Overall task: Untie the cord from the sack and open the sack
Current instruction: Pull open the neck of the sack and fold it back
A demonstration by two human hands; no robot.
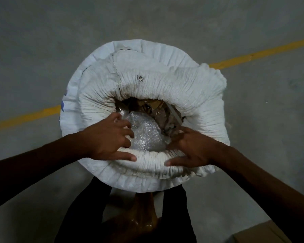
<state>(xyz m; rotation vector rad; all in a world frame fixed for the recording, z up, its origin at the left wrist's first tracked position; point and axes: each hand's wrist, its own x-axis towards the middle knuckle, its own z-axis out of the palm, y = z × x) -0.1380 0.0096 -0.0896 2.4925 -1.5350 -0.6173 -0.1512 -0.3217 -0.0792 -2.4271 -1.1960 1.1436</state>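
A large white woven sack (165,81) stands upright on the floor, seen from above. Its mouth is open, and the top fabric is gathered outward in a thick pleated ring. Clear bubble wrap (146,134) and brown cardboard scraps (153,104) show inside the opening. My left hand (111,139) grips the near rim, thumb outside and fingers curled inside against the bubble wrap. On the right part of the same near rim, my right hand (191,149) holds the fabric in the same manner. No cord is visible.
The sack stands on a grey concrete floor crossed by a yellow painted line (253,55). My dark-trousered legs are just below the sack. A cardboard box corner (260,234) sits at the bottom right.
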